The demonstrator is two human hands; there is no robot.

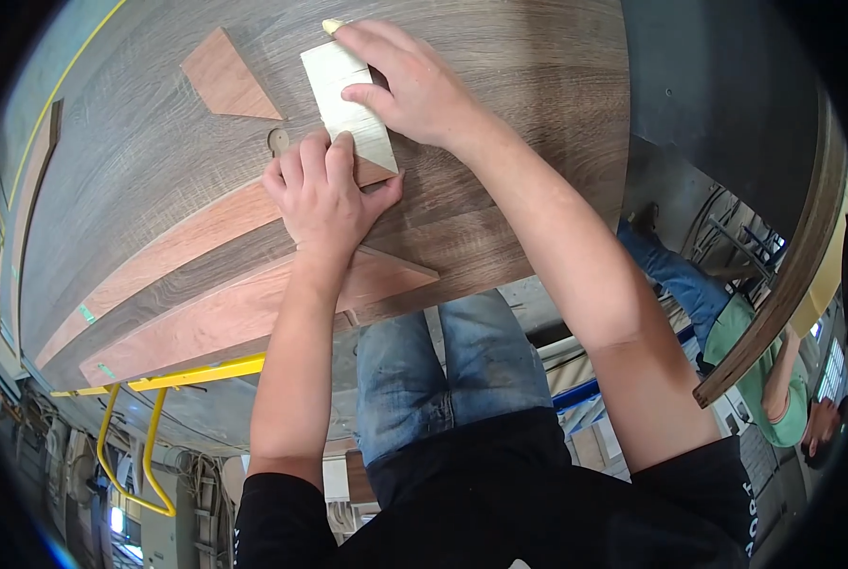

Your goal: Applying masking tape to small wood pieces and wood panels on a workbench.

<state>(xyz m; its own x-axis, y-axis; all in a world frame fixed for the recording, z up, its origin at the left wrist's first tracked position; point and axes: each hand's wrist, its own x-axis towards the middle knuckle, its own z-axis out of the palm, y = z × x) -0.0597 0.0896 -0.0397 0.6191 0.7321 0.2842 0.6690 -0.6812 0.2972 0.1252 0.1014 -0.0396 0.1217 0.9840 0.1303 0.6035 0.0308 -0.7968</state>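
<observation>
A pale rectangular piece of wood [337, 87] lies slanted over the end of a long reddish wood strip [220, 216]. My left hand [324, 194] is closed over the strip's end, its fingertips on the pale piece's near edge and its thumb by the lower corner. Round the pale piece's far right side curls my right hand [410, 90], thumb on top. A small yellow thing covers or sits at its fingertip; I cannot tell which. Below my left wrist a second reddish strip [206, 318] runs alongside, partly hidden by my forearm. A four-sided reddish offcut [229, 76] lies apart, to the upper left.
All this rests on a wood-grain panel [519, 85]. A round recess [278, 140] sits in it beside my left hand. Yellow metal tubing [154, 446] bends below the left edge. At right are a dark curved board edge [784, 322] and a person in green [760, 379].
</observation>
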